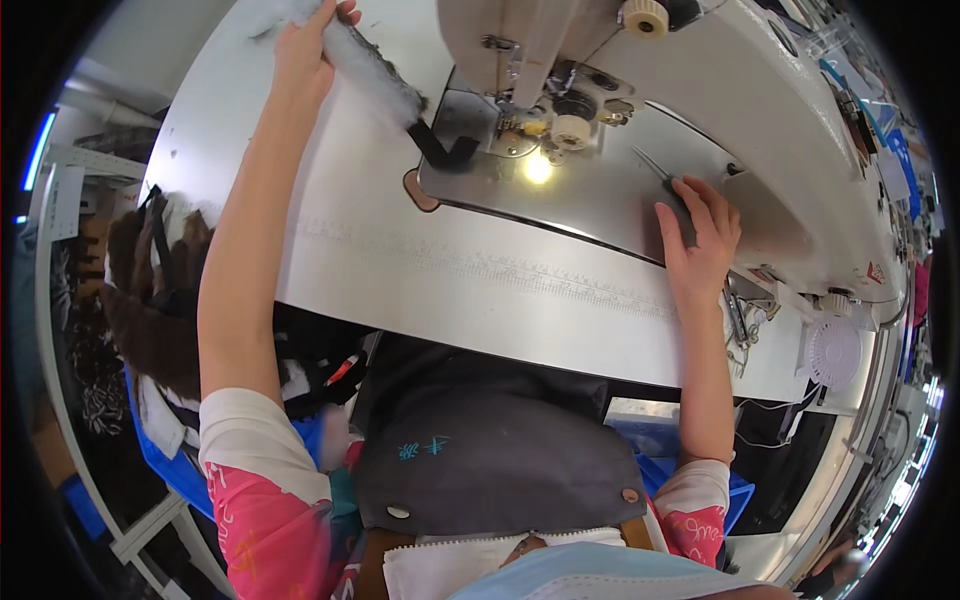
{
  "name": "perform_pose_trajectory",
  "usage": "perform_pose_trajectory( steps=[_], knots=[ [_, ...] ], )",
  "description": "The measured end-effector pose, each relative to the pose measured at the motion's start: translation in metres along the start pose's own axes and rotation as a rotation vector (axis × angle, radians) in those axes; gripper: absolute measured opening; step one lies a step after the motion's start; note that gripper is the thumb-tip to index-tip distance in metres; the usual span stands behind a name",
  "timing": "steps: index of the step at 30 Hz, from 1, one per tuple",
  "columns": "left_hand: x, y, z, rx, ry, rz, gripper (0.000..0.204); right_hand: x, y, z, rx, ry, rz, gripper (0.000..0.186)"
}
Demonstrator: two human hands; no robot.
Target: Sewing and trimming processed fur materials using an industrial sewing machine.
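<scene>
At the far left of the table my left hand point(305, 55) is closed around a fluffy grey-white fur piece point(375, 85). A black strip point(440, 148) trails from the fur's near end onto the metal bed plate point(590, 195) of a sewing machine point(570, 60). Over the right part of that plate, my right hand point(703, 235) has its fingers around the dark handle of a thin pointed awl point(672, 185). The awl's tip points away and left, toward the lit needle area. Part of the handle is hidden by my fingers.
The machine's arm point(790, 130) runs along the right. A printed ruler point(500, 268) crosses the white table. Scissors point(738, 315) and a small white fan point(834, 352) are at the right edge. Brown fur pieces point(150, 330) fill a blue bin point(165, 470) at the left.
</scene>
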State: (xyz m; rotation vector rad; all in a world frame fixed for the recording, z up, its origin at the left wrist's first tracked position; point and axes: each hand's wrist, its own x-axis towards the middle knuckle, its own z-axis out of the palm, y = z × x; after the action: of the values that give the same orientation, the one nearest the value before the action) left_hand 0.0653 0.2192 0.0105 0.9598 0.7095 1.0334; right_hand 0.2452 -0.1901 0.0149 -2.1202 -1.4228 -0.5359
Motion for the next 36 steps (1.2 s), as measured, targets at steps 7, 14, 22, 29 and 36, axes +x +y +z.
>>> perform_pose_trajectory(
  steps=[7,14,22,29,36],
  knots=[
    [-0.234,0.033,-0.013,-0.335,-0.167,0.183,0.023,-0.031,-0.17,0.009,1.571,-0.708,0.646,0.061],
    [-0.286,0.139,-0.16,-0.685,-0.268,0.158,0.021,-0.084,-0.195,0.015,1.123,-0.776,-0.225,0.023],
    [-0.358,0.169,-0.252,-0.61,-0.186,0.314,0.028,-0.105,-0.239,0.019,1.337,-0.68,-0.551,0.012],
    [-0.383,0.138,-0.234,-0.416,0.348,0.506,0.039,-0.101,-0.268,0.021,1.232,-0.846,-0.394,0.005],
    [-0.396,0.041,-0.116,-0.297,0.112,0.075,0.025,-0.099,-0.272,0.031,1.222,-0.77,-0.255,0.005]
  ],
)
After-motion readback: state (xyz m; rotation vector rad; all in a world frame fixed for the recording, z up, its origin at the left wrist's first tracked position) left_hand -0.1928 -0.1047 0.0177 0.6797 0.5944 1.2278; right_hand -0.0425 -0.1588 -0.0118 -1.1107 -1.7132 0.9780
